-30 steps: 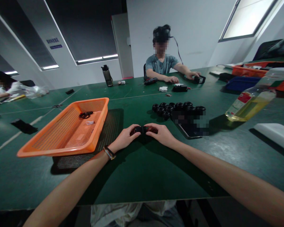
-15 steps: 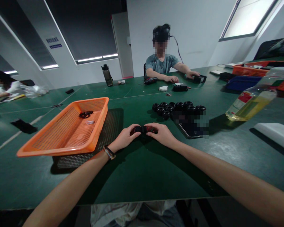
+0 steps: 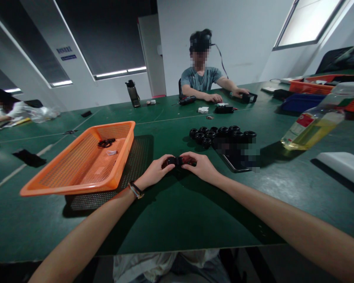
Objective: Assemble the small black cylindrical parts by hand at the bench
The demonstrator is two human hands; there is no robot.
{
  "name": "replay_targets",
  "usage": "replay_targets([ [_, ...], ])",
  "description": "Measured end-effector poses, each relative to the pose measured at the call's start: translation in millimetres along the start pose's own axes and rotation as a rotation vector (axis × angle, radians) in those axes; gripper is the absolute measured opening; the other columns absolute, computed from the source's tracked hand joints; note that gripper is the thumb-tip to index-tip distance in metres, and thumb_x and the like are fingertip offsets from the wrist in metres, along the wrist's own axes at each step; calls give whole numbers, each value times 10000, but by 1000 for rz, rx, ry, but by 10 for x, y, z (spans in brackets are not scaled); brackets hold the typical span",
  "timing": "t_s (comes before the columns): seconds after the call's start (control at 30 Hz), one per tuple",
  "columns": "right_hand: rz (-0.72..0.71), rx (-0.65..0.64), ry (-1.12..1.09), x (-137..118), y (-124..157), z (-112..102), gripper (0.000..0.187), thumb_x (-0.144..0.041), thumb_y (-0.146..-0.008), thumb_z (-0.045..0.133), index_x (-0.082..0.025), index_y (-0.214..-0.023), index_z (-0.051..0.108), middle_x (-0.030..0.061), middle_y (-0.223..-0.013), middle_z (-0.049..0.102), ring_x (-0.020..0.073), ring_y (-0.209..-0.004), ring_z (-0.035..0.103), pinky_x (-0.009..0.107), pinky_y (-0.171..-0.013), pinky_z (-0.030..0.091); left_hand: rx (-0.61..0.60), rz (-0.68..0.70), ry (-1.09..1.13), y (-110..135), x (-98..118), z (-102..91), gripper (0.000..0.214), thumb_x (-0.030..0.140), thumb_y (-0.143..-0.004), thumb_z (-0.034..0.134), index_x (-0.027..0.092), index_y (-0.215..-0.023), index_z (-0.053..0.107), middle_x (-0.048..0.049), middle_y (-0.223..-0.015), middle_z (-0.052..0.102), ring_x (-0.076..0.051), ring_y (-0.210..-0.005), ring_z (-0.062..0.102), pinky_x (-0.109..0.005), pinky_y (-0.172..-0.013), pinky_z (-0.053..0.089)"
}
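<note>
In the centre of the head view, my left hand (image 3: pixel 155 171) pinches the left end of a small black and dark red part (image 3: pixel 178 160). At its right end, the fingers of my right hand (image 3: pixel 205 167) are closed around it. Both sets of fingertips cover much of the part, so its exact kind does not show. Just beyond my right hand sits a cluster of several round black wheel-like pieces (image 3: pixel 200 137). Close to them lies a dark, flat phone-like slab (image 3: pixel 238 166), partly blurred out.
An orange mesh basket (image 3: pixel 118 182) with black cable (image 3: pixel 106 143) stands left on the green table (image 3: pixel 177 220). To the right are a bottle of yellow liquid (image 3: pixel 302 131) and a white object (image 3: pixel 342 167). Opposite, a person (image 3: pixel 200 78) handles a black box (image 3: pixel 249 98).
Both hands stay in nearly the same place on the part. The fingers of my right hand have shifted very slightly; the view has barely moved.
</note>
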State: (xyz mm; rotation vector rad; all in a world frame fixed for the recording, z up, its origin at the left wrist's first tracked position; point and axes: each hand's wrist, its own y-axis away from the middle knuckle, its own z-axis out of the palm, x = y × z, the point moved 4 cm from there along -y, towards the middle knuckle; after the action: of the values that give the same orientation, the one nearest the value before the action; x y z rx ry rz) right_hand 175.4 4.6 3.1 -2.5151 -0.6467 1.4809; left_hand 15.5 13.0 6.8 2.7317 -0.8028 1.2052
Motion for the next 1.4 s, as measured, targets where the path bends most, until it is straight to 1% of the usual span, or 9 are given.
replay_targets([
  [0.5,14,-11,10,0,-6,-6,252,-144,-698,611,-185,-947,617,19,-803,675,149,-732,624,300,-696,498,6,9,-20,-12,10,-3,299,292,-803,475,160,-1070,514,-33,-842,611,-174,-795,577,-276,-721,451],
  [0.73,26,-13,21,-26,2,-15,272,-130,-695,612,-175,-963,622,27,-804,679,159,-745,626,317,-714,500,-1,13,-28,-9,16,-3,295,294,-805,473,162,-1065,510,-36,-874,608,-173,-804,575,-272,-727,444],
  [0.93,17,15,44,-25,13,-36,280,-110,-683,621,-177,-955,629,39,-876,673,166,-785,622,324,-730,503,-12,20,-28,-6,13,5,293,301,-808,471,164,-1065,505,-31,-876,606,-165,-775,574,-260,-697,441],
  [1.1,-5,16,39,-20,12,-31,269,-115,-684,621,-178,-946,621,32,-867,671,159,-782,619,310,-719,503,-12,23,-24,-8,4,8,301,302,-810,471,166,-1077,501,-30,-879,606,-163,-773,574,-261,-701,441],
  [1.27,5,23,12,-8,8,-15,282,-101,-671,621,-173,-943,601,21,-803,668,151,-752,622,303,-707,500,-14,22,-15,-12,-3,10,301,301,-810,472,163,-1076,502,-29,-869,609,-163,-780,575,-265,-705,445],
  [1.4,-5,16,4,-6,7,-10,264,-109,-678,618,-170,-934,606,24,-814,674,152,-762,625,305,-723,498,-13,16,-17,-13,2,9,296,295,-809,475,163,-1072,504,-29,-869,611,-161,-776,575,-262,-696,445],
])
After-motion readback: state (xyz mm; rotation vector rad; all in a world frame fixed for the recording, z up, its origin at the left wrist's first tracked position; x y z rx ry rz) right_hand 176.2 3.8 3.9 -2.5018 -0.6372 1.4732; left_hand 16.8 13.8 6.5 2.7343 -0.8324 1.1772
